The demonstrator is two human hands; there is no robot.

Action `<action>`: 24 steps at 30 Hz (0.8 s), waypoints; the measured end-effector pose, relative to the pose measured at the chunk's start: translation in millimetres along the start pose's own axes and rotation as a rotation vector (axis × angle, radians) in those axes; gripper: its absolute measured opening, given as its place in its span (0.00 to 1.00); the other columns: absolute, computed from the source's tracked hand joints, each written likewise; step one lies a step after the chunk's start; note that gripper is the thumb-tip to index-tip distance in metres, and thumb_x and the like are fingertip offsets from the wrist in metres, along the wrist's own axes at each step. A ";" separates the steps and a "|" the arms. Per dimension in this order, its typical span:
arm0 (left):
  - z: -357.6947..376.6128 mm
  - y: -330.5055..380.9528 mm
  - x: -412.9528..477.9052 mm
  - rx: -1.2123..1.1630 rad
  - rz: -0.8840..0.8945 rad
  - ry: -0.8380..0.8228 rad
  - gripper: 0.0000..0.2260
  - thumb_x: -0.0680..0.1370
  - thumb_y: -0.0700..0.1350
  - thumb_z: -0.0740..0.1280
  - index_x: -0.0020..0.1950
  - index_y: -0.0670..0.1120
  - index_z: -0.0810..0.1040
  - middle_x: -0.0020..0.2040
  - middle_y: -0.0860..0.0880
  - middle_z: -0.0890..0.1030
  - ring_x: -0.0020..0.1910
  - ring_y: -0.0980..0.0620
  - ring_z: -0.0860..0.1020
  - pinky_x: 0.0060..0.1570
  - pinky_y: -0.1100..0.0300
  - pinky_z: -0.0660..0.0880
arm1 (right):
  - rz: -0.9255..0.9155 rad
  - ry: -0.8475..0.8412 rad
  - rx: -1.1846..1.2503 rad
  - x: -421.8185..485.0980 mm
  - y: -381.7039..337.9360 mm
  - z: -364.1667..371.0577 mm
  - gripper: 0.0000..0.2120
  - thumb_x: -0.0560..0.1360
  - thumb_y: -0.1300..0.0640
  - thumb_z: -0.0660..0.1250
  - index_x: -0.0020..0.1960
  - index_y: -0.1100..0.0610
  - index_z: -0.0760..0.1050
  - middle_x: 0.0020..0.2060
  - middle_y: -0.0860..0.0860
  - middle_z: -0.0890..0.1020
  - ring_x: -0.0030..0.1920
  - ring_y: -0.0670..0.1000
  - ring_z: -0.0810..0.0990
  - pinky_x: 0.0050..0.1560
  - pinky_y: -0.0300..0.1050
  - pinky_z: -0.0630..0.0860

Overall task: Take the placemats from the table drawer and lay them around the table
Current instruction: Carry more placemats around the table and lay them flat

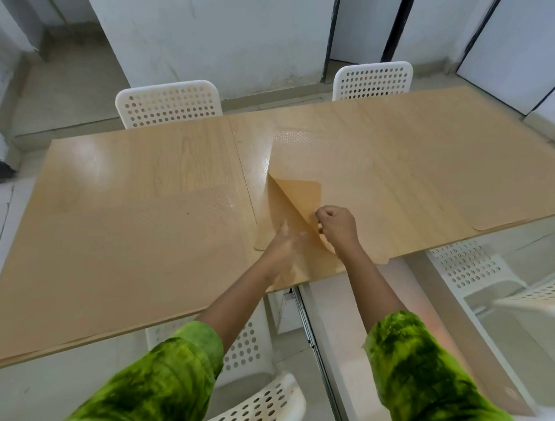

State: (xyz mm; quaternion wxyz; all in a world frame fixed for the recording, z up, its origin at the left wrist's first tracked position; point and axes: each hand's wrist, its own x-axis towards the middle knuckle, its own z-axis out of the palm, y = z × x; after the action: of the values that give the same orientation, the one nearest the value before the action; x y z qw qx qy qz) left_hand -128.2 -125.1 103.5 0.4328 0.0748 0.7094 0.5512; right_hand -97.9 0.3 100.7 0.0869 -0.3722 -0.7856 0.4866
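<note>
The right hand (pixel 337 226) has its fingertips pinched together on a peeled-back corner of a translucent placemat (pixel 297 197), folding it toward twelve o'clock. At its nine o'clock the left hand (pixel 283 245) lies with fingers spread, seemingly under or pressing the sheet (blur makes it hard to tell which). The mat lies flat on the wooden table (pixel 128 224) near the near edge, with the open drawer (pixel 301 305) showing just below at six o'clock. Other mats seem already laid, at nine and two o'clock. Two sheets may be clinging together; a hasty tug could crease the mat or drag it off the edge.
</note>
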 end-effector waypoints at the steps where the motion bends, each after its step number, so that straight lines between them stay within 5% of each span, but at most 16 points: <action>1: 4.4 3.2 2.2 0.075 0.018 -0.017 0.37 0.79 0.45 0.62 0.77 0.50 0.38 0.78 0.46 0.47 0.76 0.46 0.55 0.71 0.52 0.58 | 0.001 0.014 0.048 0.6 -6.6 -5.5 0.16 0.69 0.53 0.59 0.28 0.63 0.72 0.31 0.65 0.78 0.32 0.66 0.76 0.35 0.46 0.66; 3: 13.2 14.4 6.8 0.183 0.039 -0.079 0.44 0.77 0.41 0.66 0.75 0.51 0.31 0.78 0.45 0.48 0.75 0.46 0.57 0.71 0.53 0.59 | -0.041 0.024 0.073 -0.6 -24.0 -16.3 0.18 0.69 0.53 0.58 0.34 0.69 0.72 0.40 0.69 0.80 0.40 0.68 0.80 0.34 0.48 0.69; 6: 30.0 29.6 11.4 0.189 0.120 -0.102 0.50 0.73 0.44 0.70 0.74 0.47 0.28 0.75 0.44 0.56 0.72 0.44 0.62 0.70 0.50 0.64 | -0.154 0.037 0.016 -9.6 -52.8 -27.5 0.15 0.72 0.59 0.59 0.26 0.59 0.65 0.31 0.63 0.75 0.39 0.67 0.80 0.33 0.50 0.72; 9: 39.0 33.1 15.9 0.134 0.259 0.151 0.30 0.78 0.40 0.63 0.76 0.40 0.52 0.72 0.45 0.63 0.68 0.48 0.68 0.64 0.64 0.66 | -0.237 0.039 -0.003 -20.6 -71.9 -27.7 0.17 0.73 0.60 0.59 0.26 0.55 0.63 0.29 0.55 0.71 0.37 0.62 0.82 0.35 0.47 0.71; 11: 36.1 38.0 13.7 -0.023 0.322 0.269 0.19 0.81 0.40 0.57 0.71 0.47 0.63 0.63 0.51 0.70 0.52 0.61 0.74 0.45 0.79 0.67 | -0.277 -0.019 0.035 -25.7 -79.6 -25.9 0.14 0.75 0.57 0.60 0.32 0.56 0.73 0.35 0.54 0.78 0.38 0.56 0.84 0.37 0.45 0.72; 13: 22.9 44.1 12.5 -0.217 0.341 0.323 0.21 0.79 0.36 0.54 0.70 0.52 0.66 0.58 0.50 0.75 0.42 0.60 0.74 0.35 0.74 0.71 | -0.276 -0.081 0.100 -28.2 -85.2 -27.1 0.13 0.78 0.53 0.61 0.44 0.59 0.80 0.46 0.52 0.82 0.42 0.55 0.84 0.40 0.43 0.71; 16: -21.6 44.6 -0.1 -0.411 0.365 0.339 0.26 0.75 0.27 0.56 0.72 0.43 0.66 0.55 0.43 0.77 0.46 0.51 0.77 0.43 0.65 0.75 | -0.279 -0.024 0.079 -24.3 -88.7 -32.9 0.16 0.79 0.54 0.60 0.52 0.65 0.79 0.53 0.60 0.82 0.51 0.58 0.80 0.46 0.43 0.68; 18: -51.1 44.2 -15.1 -0.573 0.355 0.248 0.25 0.75 0.28 0.57 0.71 0.43 0.66 0.54 0.41 0.79 0.50 0.45 0.79 0.55 0.54 0.74 | -0.234 0.002 0.012 -16.0 -83.6 -43.2 0.14 0.79 0.58 0.58 0.58 0.63 0.78 0.61 0.58 0.79 0.59 0.54 0.76 0.55 0.42 0.69; 19: -72.8 40.8 -27.2 -0.626 0.369 0.226 0.25 0.76 0.28 0.57 0.71 0.44 0.67 0.53 0.42 0.81 0.50 0.45 0.81 0.52 0.50 0.77 | -0.214 -0.022 -0.023 -13.9 -82.7 -41.3 0.15 0.80 0.59 0.57 0.61 0.62 0.76 0.64 0.56 0.77 0.64 0.54 0.74 0.60 0.43 0.68; 21: -116.6 34.4 -51.4 -0.681 0.435 0.187 0.24 0.75 0.28 0.57 0.69 0.44 0.69 0.49 0.45 0.84 0.48 0.48 0.82 0.46 0.55 0.80 | -0.186 -0.077 -0.065 -13.8 -82.9 -33.3 0.16 0.80 0.61 0.56 0.64 0.60 0.74 0.67 0.54 0.73 0.68 0.53 0.70 0.66 0.44 0.64; 24: -179.8 17.2 -90.1 -0.712 0.467 0.167 0.23 0.74 0.29 0.58 0.67 0.44 0.72 0.49 0.45 0.84 0.49 0.50 0.82 0.54 0.55 0.78 | -0.168 -0.120 -0.093 -18.6 -87.7 -12.0 0.17 0.80 0.61 0.55 0.67 0.58 0.72 0.70 0.53 0.71 0.70 0.53 0.68 0.66 0.44 0.64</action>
State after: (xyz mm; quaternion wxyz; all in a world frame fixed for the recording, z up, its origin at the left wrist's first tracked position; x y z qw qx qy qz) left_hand -204.5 -300.1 169.1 0.2364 0.0346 0.4714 0.8489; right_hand -122.6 -25.5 183.7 0.0630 -0.2790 -0.8395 0.4620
